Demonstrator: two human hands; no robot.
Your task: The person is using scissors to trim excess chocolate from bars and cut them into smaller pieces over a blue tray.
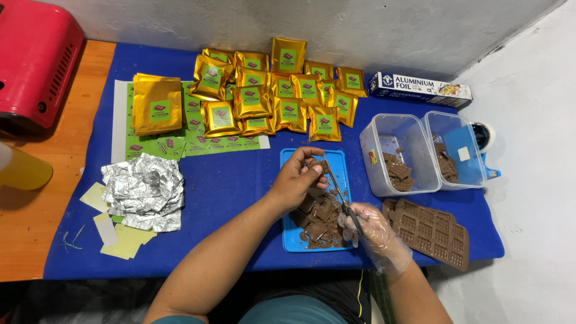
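Just below the frame's centre, on the blue tray (336, 157), your bare left hand (298, 178) pinches a chocolate piece (317, 167) right at the blade of the scissors (340, 193), so a careless snip could nick a fingertip or shoot crumbs onto the blue cloth (228, 186). Your gloved right hand (372, 228) has its fingers curled around the handles. The chocolate is brown, in blocky, broken pieces heaped on the tray's lower half.

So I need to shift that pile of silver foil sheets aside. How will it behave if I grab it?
The foil pile looks crinkled and loosely stacked, so it is probably very light and floppy. Sheets would likely slide apart or scatter rather than lift together, and thin foil may crease or tear easily.
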